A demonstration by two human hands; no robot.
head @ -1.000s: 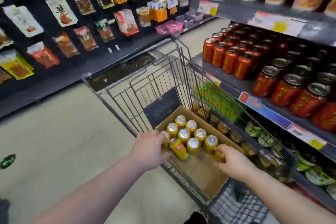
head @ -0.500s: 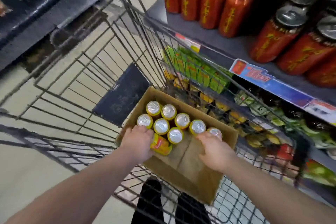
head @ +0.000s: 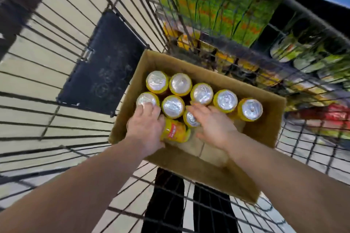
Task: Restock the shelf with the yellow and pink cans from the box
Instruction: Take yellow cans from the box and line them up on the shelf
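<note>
A brown cardboard box (head: 265, 130) sits in the wire shopping cart (head: 56, 85). Several yellow cans with silver lids (head: 202, 93) stand upright in its far half. One yellow can (head: 175, 132) lies on its side in front of them. My left hand (head: 145, 128) is in the box, its fingertips resting on the lid of the leftmost upright can (head: 146, 99), with the lying can against its right side. My right hand (head: 214, 125) hovers flat with straight fingers over another upright can (head: 190, 119), partly hiding it. No pink cans are in view.
To the right, beyond the cart's wire side, shelves hold green cartons (head: 227, 5) above and yellow and green packs (head: 306, 58) lower down. A black plastic panel (head: 102, 64) hangs on the cart's far wall. Pale floor tiles show through the wires.
The view has dropped and moved closer to the box. My right hand shifted left from the box's right side to above the middle cans. My left hand stays beside the lying can.
</note>
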